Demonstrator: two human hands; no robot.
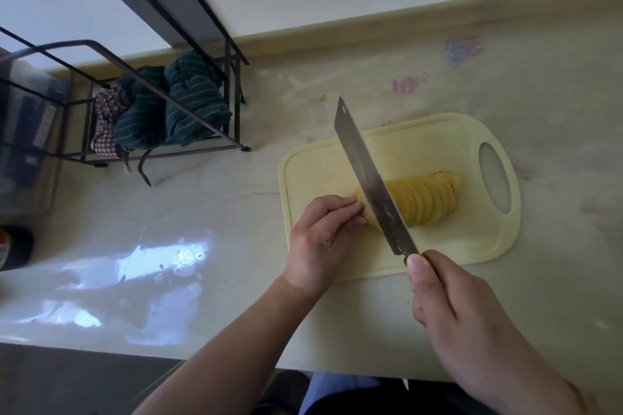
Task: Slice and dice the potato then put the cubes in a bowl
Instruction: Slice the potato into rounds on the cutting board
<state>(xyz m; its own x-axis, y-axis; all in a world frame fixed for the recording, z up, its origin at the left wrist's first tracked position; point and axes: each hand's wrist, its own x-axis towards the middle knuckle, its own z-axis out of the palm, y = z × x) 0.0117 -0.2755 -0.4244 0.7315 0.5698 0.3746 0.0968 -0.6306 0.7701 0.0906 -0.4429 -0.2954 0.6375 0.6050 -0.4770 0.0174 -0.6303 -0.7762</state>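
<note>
Right hand [451,307] is wrapping the handle, hidden in its fist, of the knife [369,175], left hand [323,239] is curling fingertips onto the potato [421,200] on the cutting board [472,239], blade covering the cut line, uncut end barely showing.

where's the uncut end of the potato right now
In the head view, the uncut end sits on the yellow cutting board, left of the knife blade, held by the left hand; the fanned slices lie right of the blade.
</note>
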